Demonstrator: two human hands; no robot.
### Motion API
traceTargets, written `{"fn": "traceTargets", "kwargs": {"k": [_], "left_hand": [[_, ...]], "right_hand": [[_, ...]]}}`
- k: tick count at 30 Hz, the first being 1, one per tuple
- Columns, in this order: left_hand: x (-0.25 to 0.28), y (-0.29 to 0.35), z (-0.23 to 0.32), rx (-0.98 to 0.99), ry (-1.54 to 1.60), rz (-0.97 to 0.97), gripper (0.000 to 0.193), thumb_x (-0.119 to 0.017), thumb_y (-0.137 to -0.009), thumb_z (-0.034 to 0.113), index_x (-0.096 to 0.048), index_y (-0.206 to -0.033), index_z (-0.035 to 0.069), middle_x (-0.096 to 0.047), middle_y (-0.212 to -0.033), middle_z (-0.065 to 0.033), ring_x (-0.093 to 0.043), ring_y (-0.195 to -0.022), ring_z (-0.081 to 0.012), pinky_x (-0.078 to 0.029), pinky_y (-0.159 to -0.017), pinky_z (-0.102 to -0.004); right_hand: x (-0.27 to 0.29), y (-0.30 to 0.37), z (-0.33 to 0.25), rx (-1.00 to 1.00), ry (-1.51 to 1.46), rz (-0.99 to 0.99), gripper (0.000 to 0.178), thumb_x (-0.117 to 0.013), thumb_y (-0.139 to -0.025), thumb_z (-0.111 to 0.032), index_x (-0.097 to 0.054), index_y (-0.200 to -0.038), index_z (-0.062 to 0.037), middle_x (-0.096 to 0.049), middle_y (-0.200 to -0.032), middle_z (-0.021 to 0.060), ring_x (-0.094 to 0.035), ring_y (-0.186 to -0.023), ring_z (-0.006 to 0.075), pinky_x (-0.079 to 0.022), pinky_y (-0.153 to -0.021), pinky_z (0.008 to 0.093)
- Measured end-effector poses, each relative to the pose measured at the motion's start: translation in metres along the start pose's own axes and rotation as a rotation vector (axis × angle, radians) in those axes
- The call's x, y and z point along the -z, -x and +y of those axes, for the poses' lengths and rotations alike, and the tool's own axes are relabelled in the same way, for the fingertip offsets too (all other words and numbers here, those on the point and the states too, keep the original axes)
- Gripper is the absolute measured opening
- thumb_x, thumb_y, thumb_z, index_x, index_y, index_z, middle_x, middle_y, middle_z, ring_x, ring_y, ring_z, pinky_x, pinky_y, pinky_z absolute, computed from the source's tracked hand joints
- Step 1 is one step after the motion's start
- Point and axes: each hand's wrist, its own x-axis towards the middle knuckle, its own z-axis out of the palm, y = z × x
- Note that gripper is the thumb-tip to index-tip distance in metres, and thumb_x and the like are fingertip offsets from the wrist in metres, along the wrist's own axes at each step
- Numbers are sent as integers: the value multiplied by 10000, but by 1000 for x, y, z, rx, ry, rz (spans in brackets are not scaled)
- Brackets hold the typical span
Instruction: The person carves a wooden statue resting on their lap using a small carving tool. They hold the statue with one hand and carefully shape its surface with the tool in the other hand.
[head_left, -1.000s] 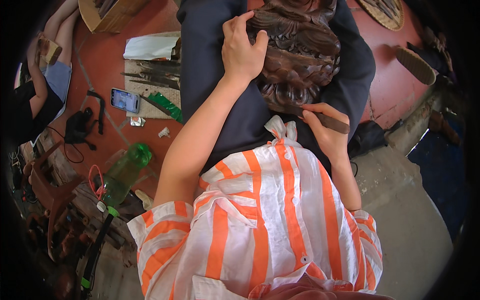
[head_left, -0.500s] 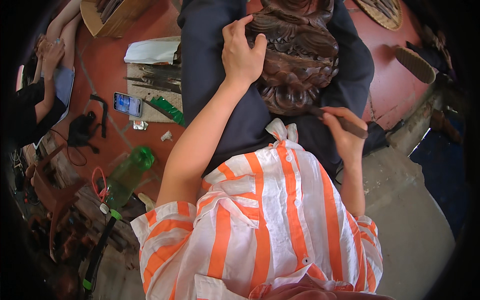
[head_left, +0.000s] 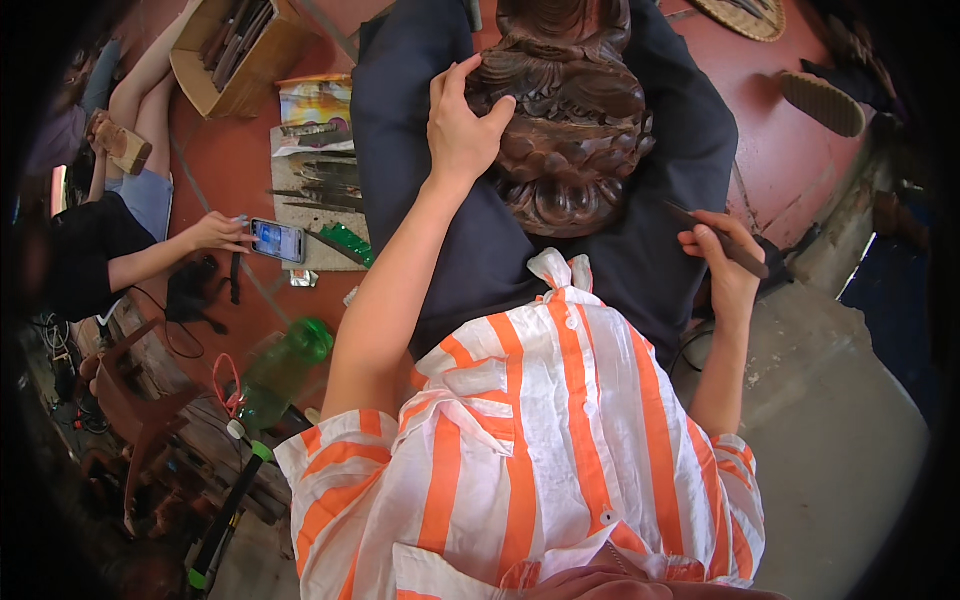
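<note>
Red tiles [head_left: 760, 105] are seen around the dark-trousered lap [head_left: 640, 265], where a brown carving [head_left: 570, 140] is rested between its side edges. The carving's left edge is touched by the left hand [head_left: 465, 140], thumb spread from fingers; near the lap's right edge, a slim tool [head_left: 745, 257] is pinched by the right hand [head_left: 732, 285], apart from the carving.

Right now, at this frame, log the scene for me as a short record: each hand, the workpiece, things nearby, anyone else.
Left hand: against the carving's left side
Right hand: holding a slender dark hand tool, tip off the carving
Workpiece: dark brown carving, between the legs
Left side: smartphone, green bottle, cardboard box
Others: another person's hand at the smartphone
</note>
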Motion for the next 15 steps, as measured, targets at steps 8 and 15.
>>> {"fn": "traceTargets", "kwargs": {"k": [8,15], "left_hand": [[0,-9,-7,-29,-11,-22,564,-738,-775,209,-585,-1293,49,-526,-1293,-176,-555,-1173,-307,-449,-995,-378],[-3,-30,-20,-52,211,-66,482,-710,-799,177,-617,-1235,-5,-622,-1202,-189,-615,-1103,-308,-475,-964,-360]], "right_hand": [[-14,-8,15,69,-132,-220,102,-601,-948,-38,-613,-991,54,-676,-900,96,-665,-725,132,-548,-661,239],[-46,-33,-20,268,5,-549,63,-576,-943,-19,-557,-950,40,-704,-949,113,-700,-829,162,-557,-747,270]]}}
